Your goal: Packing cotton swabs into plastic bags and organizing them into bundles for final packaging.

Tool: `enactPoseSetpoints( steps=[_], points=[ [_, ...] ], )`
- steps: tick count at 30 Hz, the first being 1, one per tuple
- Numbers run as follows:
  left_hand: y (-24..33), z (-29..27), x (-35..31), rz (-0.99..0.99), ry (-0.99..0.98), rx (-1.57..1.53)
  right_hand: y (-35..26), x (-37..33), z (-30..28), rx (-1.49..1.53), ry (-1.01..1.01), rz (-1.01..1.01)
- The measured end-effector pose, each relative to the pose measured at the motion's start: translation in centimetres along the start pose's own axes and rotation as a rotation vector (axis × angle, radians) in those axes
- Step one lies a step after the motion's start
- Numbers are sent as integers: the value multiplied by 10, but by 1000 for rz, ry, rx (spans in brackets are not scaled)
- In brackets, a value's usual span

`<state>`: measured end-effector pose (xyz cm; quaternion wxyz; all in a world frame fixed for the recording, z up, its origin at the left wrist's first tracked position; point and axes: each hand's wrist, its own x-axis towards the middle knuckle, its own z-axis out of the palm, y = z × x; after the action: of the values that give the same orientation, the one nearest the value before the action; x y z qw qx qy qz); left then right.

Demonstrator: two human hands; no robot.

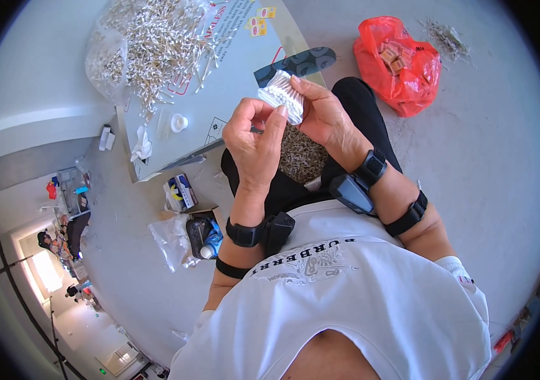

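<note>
A small clear plastic packet of cotton swabs (pixel 286 94) is up in front of me, its white tips pointing toward me. My right hand (pixel 325 115) grips its right side, thumb along the swabs. On the lower left, the fingers and thumb of my left hand (pixel 252 138) close on the packet's edge. Beneath my hands, many loose cotton swabs (pixel 301 157) lie in a heap between my knees. A large clear bag (pixel 106 66) spilling a mound of swabs sits on the pale table (pixel 197 117) ahead to the left.
A red plastic bag (pixel 371 79) with small orange-and-white packs lies on the floor at right, beside scattered swabs (pixel 447 41). A small white round container (pixel 178 123) and crumpled tissue (pixel 142 144) rest on the table. An open carton (pixel 205 221) holds bottles. Other people (pixel 67 244) are far left.
</note>
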<state>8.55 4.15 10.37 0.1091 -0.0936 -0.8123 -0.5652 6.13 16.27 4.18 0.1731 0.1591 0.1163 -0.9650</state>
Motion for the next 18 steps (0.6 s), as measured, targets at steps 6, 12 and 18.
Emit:
enactPoseSetpoints(
  steps=[6,12,18],
  points=[
    [1,2,1,-85,5,-119,2,3,-6,30,13,8],
    [-7,4,2,-191,-36,-225,5,10,-22,48,-39,42],
    [-44,8,15,-390,-150,-431,7,26,-49,-63,-2,102]
  ],
)
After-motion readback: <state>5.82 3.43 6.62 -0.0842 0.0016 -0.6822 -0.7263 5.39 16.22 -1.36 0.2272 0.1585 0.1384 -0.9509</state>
